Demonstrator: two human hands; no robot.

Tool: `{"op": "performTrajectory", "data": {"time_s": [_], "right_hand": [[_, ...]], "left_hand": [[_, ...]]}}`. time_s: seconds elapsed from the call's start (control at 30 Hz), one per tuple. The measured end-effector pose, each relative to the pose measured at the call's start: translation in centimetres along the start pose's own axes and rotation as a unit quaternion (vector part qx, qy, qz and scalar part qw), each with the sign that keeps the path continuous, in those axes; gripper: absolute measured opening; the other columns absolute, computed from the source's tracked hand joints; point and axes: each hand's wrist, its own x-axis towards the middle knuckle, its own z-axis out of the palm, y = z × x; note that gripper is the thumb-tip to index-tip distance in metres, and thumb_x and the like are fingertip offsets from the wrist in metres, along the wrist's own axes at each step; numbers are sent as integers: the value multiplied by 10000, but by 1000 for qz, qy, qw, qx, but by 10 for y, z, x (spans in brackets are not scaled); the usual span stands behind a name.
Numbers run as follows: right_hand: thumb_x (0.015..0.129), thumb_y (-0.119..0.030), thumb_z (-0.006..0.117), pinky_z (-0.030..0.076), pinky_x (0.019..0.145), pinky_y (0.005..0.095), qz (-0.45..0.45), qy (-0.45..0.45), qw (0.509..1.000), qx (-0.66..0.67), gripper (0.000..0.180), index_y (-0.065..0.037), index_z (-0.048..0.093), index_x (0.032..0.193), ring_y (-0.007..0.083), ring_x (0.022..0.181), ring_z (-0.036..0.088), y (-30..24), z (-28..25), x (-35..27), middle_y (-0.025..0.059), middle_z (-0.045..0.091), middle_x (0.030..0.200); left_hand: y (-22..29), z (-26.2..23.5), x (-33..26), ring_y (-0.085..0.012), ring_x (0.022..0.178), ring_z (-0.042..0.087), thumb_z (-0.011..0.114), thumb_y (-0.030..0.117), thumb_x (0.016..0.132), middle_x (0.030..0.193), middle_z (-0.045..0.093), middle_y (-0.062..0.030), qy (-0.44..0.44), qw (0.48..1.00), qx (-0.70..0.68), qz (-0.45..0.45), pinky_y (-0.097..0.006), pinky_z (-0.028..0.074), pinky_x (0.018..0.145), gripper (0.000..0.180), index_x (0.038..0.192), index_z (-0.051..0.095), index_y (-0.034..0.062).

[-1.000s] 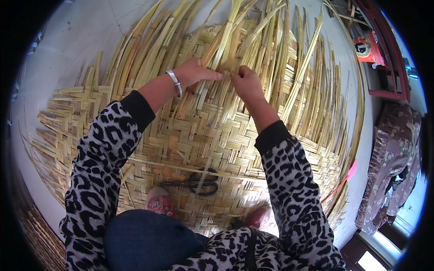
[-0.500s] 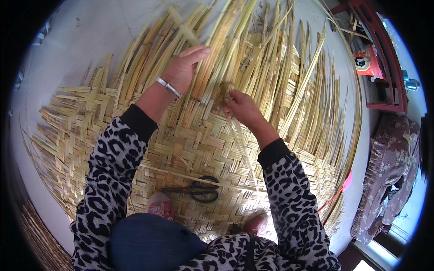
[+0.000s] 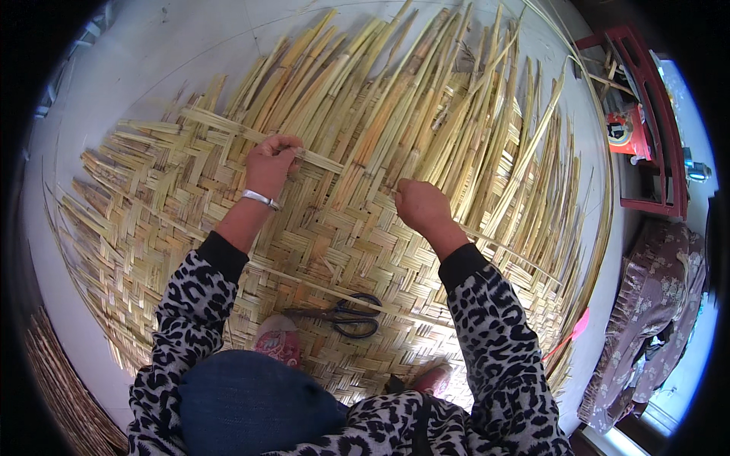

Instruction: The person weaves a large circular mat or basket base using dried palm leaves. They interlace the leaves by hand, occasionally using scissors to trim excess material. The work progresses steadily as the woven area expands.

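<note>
Smooth, pale grey floor [image 3: 182, 45], curving at the edges of a wide lens, carries a large mat of yellow-tan split reed [image 3: 296, 239], woven in a zigzag pattern, its loose ends fanning out along the far side. A long, flat, pale yellow reed strip [image 3: 323, 161] crosses the mat sideways near the roots of those ends. The person's left hand [image 3: 266, 169] pinches it between thumb and fingers. The right hand [image 3: 424, 205] is a closed fist, apparently around the same strip (the grip itself is hidden by the knuckles), with a length running on past the wrist.

To lay it well, both hands would best keep the strip flat, untwisted and lightly taut, then press it snug against the finished weave; its edges may be sharp. Black-handled scissors [image 3: 332, 313] lie on the mat, nearer the body.

At right, a dark red framed stand [image 3: 671, 114] has a bright red packet [image 3: 637, 138] beside its bars. The packet's contents cannot be seen, nor whether it is open.
</note>
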Motion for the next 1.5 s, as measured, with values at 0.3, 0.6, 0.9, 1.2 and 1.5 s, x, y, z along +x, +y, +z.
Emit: {"op": "performTrajectory", "data": {"time_s": [0.3,0.6,0.9,1.2,1.5], "right_hand": [[878,-153,601,512,808,440,-63,90,992,-66,163,-35,618,989,334,992,622,-49,-24,8,157,629,1076],[856,-322,649,507,722,436,-23,103,974,201,286,-39,645,903,350,800,650,-119,-19,66,170,651,799],[844,-332,661,491,602,372,53,174,936,301,341,2,604,800,215,585,591,-108,-6,68,117,600,644],[881,-260,681,481,493,278,78,173,900,393,306,-12,568,741,86,535,538,-103,3,59,14,554,616],[843,-293,683,467,575,357,82,168,863,470,332,13,573,779,206,552,527,-103,-1,46,112,589,634]], "left_hand": [[13,-41,13,-116,776,649,600,11,898,934,688,-41,-50,984,-155,-76,-239,572,688,134,1009,668,45],[50,-42,33,-121,951,647,591,62,922,1069,679,-63,-233,971,-21,-40,-277,552,790,105,1002,659,63],[51,31,102,-399,846,637,704,321,775,907,665,-225,-183,806,524,205,-467,505,744,346,867,671,-11],[64,64,103,-405,853,669,669,157,755,930,675,-252,-209,812,521,158,-453,527,783,279,931,645,-57],[75,71,101,-357,760,708,702,133,772,808,681,-273,-224,753,600,151,-422,560,668,251,863,673,-99]]}}
